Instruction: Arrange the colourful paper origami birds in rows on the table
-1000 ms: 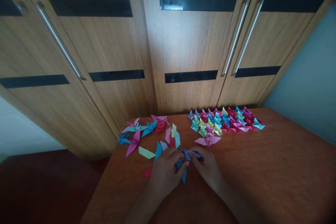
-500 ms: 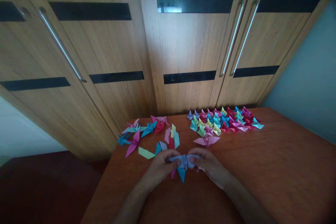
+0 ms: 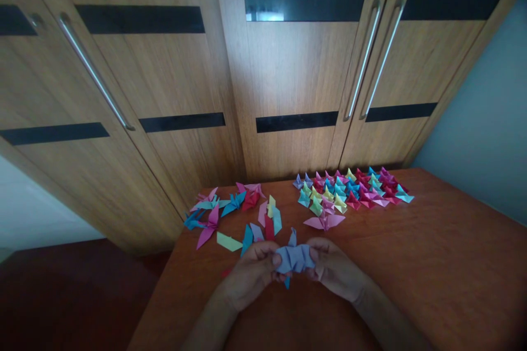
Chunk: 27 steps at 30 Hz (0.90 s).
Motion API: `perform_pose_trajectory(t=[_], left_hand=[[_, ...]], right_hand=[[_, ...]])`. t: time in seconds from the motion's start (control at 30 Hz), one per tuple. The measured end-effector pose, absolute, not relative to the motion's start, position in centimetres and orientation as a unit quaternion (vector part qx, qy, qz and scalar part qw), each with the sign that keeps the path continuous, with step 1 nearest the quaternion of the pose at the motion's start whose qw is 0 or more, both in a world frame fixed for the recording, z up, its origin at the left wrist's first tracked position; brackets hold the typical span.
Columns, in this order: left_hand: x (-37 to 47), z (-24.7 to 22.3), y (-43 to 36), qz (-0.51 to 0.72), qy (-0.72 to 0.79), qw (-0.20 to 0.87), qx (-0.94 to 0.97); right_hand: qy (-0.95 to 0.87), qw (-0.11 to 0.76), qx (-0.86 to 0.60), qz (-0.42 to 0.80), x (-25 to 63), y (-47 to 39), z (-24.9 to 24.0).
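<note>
A lavender origami crane [image 3: 295, 259] is stretched between my two hands, its crumpled body and wings facing me and a narrow point sticking up at the top. My left hand [image 3: 257, 266] pinches its left wing between thumb and fingers. On the other side, my right hand [image 3: 331, 266] grips the right wing the same way. Below the crane, the tip of a blue folded paper [image 3: 287, 282] shows; the rest of it is hidden. Just beyond my left hand lie a blue folded strip [image 3: 247, 238] and a pale lavender one [image 3: 257, 232].
Rows of small coloured cranes [image 3: 354, 189] stand at the back right of the wooden table [image 3: 420, 263], a pink crane [image 3: 325, 221] before them. Several opened cranes [image 3: 234, 203] lie at the back left. A pale green folded paper [image 3: 229, 241] sits nearer. Wardrobe doors [image 3: 296, 71] rise behind.
The lavender crane has tilted in my hands, so its broad crumpled side now faces me and a point shows above it. My hands have shifted slightly lower, covering more of the blue paper.
</note>
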<state>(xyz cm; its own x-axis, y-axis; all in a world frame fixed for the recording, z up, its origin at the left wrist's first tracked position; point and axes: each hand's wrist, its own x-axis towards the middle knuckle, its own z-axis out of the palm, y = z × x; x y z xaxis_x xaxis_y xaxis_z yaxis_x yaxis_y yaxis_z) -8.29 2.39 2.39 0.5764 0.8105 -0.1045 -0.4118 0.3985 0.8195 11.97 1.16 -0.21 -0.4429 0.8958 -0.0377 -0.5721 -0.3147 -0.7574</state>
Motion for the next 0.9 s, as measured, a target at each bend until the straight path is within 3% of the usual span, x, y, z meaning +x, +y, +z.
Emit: perform_pose_trajectory(t=[0.27,0.5,0.77,0.9], left_hand=[[-7.7,0.9,1.6,0.401,0.100,0.835,0.364],[-8.0,-0.3,1.6,0.407,0.084,0.833,0.366],[-8.6,1.5,2.5,0.428,0.209,0.802,0.360],[-8.9,3.3,3.4,0.421,0.359,0.718,0.423]], right_hand=[[-0.295,0.504,-0.130,0.801,12.1,0.6,-0.7],[-0.339,0.523,-0.126,0.772,12.1,0.5,-1.1],[-0.336,0.561,-0.266,0.708,12.5,2.2,-0.5],[-0.393,0.603,-0.413,0.558,13.3,2.9,-0.1]])
